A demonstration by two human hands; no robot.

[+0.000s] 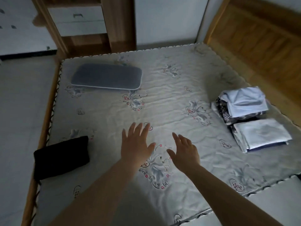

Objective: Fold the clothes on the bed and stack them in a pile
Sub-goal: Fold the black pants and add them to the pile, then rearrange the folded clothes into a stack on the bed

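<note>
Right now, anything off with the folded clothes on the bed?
Yes: the clothes sit in two stacks, not one. The far stack is uneven, its top light blue piece rumpled and askew over a dark patterned one. The near stack is flatter. A black folded item lies apart near the left edge. Both hands hold nothing.

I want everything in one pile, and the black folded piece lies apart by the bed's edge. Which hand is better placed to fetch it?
Left. The left hand hovers open nearer the black folded piece, on that side of the bed. The right hand, also open, sits toward the folded stacks and would have to cross over.
</note>
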